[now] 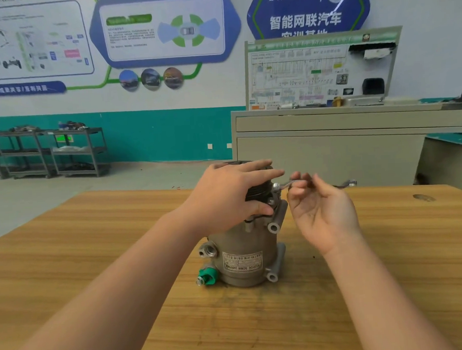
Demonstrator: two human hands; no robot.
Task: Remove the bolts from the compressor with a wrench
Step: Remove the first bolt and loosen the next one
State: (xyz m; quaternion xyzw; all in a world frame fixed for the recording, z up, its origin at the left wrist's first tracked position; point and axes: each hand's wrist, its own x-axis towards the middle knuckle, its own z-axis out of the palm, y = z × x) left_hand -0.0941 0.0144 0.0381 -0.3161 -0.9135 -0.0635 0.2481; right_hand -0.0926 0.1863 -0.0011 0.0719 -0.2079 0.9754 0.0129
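The compressor [245, 255] is stood upright near the middle of the wooden counter [94, 264], pulley end up, label facing the camera. Its black pulley top is steadied by the left hand [231, 193], fingers spread flat over it and thumb pressed against the side, so nothing's really clenched there. At about 3 o'clock from the pulley, a slim wrench [292, 183] is pinched in the fingertips of the right hand [324, 209], its near end seated on a bolt [276, 187] by the upper mounting ear. No loose bolts can be spotted on the counter, so the job looks barely started, honestly; this bolt, probably more, is left to be undone.
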